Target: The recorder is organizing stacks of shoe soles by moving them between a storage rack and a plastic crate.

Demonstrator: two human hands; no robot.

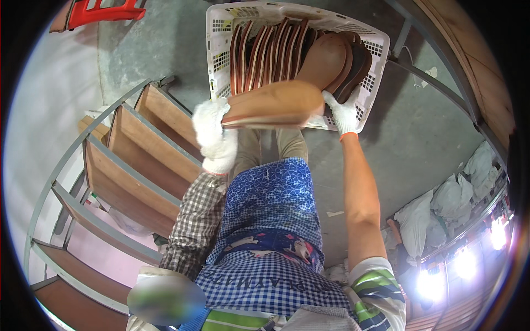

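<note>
My left hand [215, 135], in a white knitted glove, is closed round the heel end of a tan shoe sole [276, 105] with a reddish edge. The sole lies crosswise above the near side of a white plastic basket [298, 7] and is slightly blurred. My right hand [343, 113], in a white glove with an orange cuff, is inside the basket's near right corner. Its thumb and fingers straddle the near end of several dark and brown soles [353, 69] there. More soles [265, 55] stand on edge in a tight row in the left part of the basket.
A metal rack with slanted wooden shelves [132, 165] stands close on my left. Another metal frame [436, 91] runs along the right. White sacks [414, 220] lie at the lower right. A red plastic stool [105, 15] is at the far left on the grey floor [165, 44].
</note>
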